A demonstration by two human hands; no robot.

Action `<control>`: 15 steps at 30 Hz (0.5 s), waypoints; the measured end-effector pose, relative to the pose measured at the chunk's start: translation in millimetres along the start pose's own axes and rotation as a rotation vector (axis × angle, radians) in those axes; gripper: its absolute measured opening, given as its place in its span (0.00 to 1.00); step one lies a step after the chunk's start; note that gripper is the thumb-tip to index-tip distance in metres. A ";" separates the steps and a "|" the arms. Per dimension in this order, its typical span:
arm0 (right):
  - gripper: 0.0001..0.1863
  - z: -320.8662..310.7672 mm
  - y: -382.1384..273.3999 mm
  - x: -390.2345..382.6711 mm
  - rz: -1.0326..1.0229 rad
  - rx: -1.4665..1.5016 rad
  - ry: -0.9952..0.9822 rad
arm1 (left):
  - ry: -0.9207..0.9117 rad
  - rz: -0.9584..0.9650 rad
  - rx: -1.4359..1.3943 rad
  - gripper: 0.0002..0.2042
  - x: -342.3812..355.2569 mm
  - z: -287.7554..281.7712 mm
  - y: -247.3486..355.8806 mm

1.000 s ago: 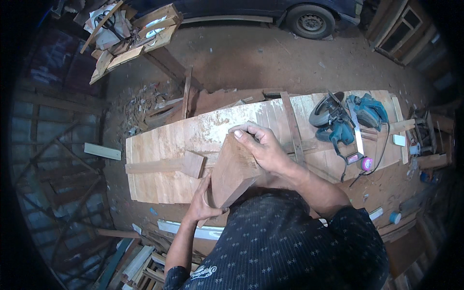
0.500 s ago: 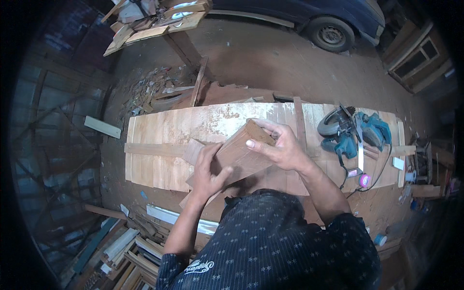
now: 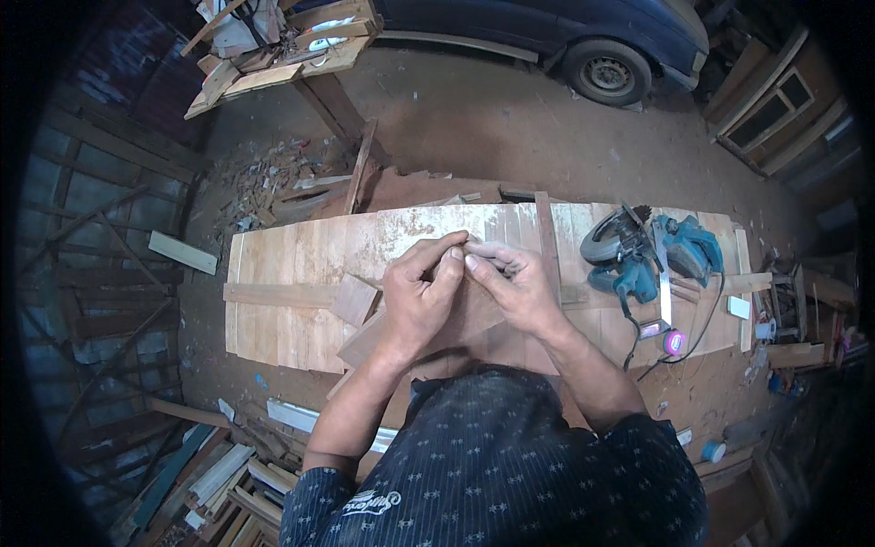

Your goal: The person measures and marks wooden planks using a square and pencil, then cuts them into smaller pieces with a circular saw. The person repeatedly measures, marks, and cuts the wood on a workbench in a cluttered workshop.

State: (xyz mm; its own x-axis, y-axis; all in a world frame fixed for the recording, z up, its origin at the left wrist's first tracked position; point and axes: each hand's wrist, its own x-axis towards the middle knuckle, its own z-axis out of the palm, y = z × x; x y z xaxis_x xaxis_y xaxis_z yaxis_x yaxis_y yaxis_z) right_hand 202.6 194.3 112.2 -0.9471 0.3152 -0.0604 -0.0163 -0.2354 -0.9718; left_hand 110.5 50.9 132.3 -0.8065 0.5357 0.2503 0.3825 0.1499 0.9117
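Observation:
My left hand (image 3: 424, 283) and my right hand (image 3: 510, 283) are closed on the top end of a wooden block (image 3: 470, 317), with fingertips nearly touching at its top corner. The block's far end is largely hidden behind my fingers. Beneath, a bench top of pale planks (image 3: 264, 328) has a crosswise batten (image 3: 273, 294) with a squarish wood piece (image 3: 351, 301) at its end, left of my hands. A teal circular saw (image 3: 620, 269), another teal power tool (image 3: 693, 246), a metal rule (image 3: 663, 301) and a pink tape measure (image 3: 674, 343) lie to my right.
A table piled with wood scraps and papers (image 3: 264, 77) stands at back left. A dark vehicle (image 3: 510, 27) is parked behind the bench. Scraps (image 3: 264, 182) litter the dirt floor, stacked timber (image 3: 210, 483) lies at lower left, and wooden frames (image 3: 770, 105) lean at back right.
The block has been turned, and my left hand has moved up from its lower left side to its top corner, beside my right hand, which has shifted slightly right and lower.

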 end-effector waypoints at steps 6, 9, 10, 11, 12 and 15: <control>0.18 -1.1 -5.6 -1.6 -0.018 -0.034 -0.054 | 0.046 -0.018 -0.078 0.14 -6.2 -2.1 4.1; 0.18 1.0 -12.1 -4.5 -0.035 -0.082 -0.059 | 0.071 -0.033 -0.101 0.13 -10.4 -5.4 5.9; 0.18 3.2 -14.3 -6.2 -0.033 -0.088 -0.058 | 0.077 -0.048 -0.109 0.13 -11.9 -7.6 9.8; 0.18 5.2 -17.0 -8.1 -0.031 -0.095 -0.057 | 0.083 -0.062 -0.116 0.13 -13.8 -9.7 11.7; 0.18 7.6 -21.5 -10.1 -0.033 -0.101 -0.081 | 0.090 -0.043 -0.124 0.13 -16.5 -12.6 11.1; 0.18 13.0 -27.7 -15.4 -0.024 -0.079 -0.133 | 0.098 0.005 -0.125 0.14 -25.1 -22.8 9.9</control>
State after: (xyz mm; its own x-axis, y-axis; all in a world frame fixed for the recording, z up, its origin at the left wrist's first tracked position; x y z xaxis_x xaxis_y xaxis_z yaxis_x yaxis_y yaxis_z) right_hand 213.5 184.1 143.0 -0.9810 0.1937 -0.0113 -0.0191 -0.1546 -0.9878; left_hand 124.2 19.9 142.4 -0.8470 0.4520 0.2799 0.3325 0.0397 0.9423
